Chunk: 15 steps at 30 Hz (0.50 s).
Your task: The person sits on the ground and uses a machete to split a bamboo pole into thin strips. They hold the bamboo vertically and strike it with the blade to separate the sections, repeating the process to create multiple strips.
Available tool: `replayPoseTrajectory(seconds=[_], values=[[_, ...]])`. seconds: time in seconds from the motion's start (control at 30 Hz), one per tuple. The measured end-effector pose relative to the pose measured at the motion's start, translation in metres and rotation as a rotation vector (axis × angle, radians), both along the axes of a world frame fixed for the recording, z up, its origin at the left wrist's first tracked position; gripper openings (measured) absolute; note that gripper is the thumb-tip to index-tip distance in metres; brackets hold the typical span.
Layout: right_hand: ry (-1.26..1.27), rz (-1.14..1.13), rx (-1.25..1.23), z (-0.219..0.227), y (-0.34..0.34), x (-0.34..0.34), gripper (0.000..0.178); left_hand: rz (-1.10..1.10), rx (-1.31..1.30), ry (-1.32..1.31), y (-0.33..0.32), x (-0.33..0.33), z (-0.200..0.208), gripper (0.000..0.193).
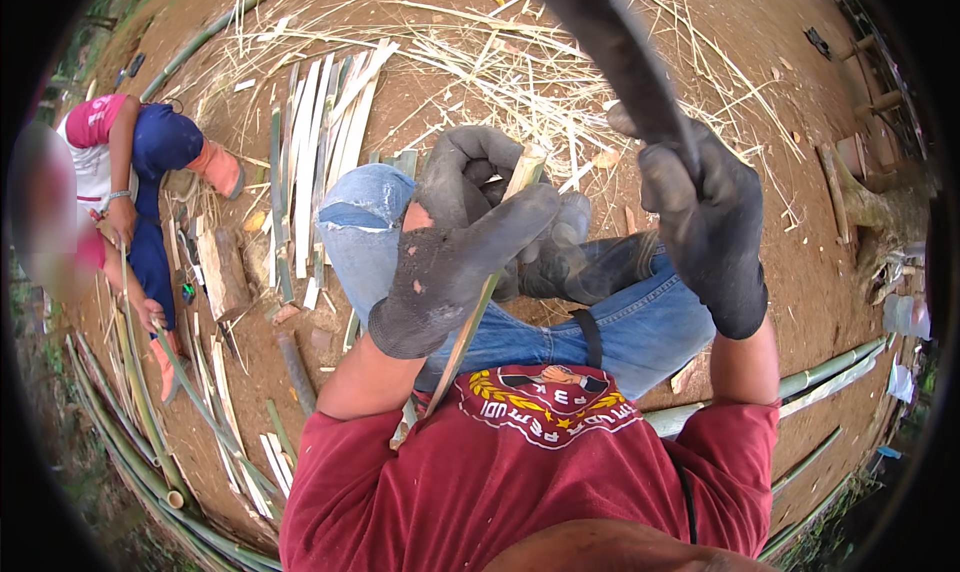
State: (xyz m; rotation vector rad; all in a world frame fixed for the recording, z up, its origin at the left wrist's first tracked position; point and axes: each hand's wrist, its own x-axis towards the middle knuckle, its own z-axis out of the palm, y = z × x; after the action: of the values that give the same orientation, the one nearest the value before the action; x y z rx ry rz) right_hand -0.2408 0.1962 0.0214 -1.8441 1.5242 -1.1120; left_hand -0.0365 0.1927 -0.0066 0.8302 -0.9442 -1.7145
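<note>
My left hand [450,247], in a dark grey work glove torn near a finger, is closed round a split bamboo strip [466,334]. The strip runs at a slant from beside my red shirt up past the thumb, where its pale cut end shows. Raised at the right, my gloved right hand [708,217] grips a machete [625,57]; its handle is mostly hidden in the fist. The long dark blade points up and left, apart from the strip, and leaves the top of the view. Both hands are above my legs in blue jeans.
Pale bamboo shavings [490,67] litter the dirt beyond my feet. Split strips [305,162] lie ahead to the left. A co-worker [150,162] sits at the far left, holding bamboo near a wood block [222,272]. Green bamboo poles [825,370] lie at both sides.
</note>
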Motion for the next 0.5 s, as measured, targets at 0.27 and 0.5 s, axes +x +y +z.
replayPoseTrajectory(seconds=[0.27,0.5], values=[[0.834,0.24,-0.434,0.012,0.009,-0.01,0.057,0.134,-0.155,-0.149,0.007,-0.005,-0.016,0.051],[0.898,0.258,-0.447,0.018,0.007,-0.012,0.06,0.194,-0.191,-0.294,0.005,-0.007,-0.021,0.058]])
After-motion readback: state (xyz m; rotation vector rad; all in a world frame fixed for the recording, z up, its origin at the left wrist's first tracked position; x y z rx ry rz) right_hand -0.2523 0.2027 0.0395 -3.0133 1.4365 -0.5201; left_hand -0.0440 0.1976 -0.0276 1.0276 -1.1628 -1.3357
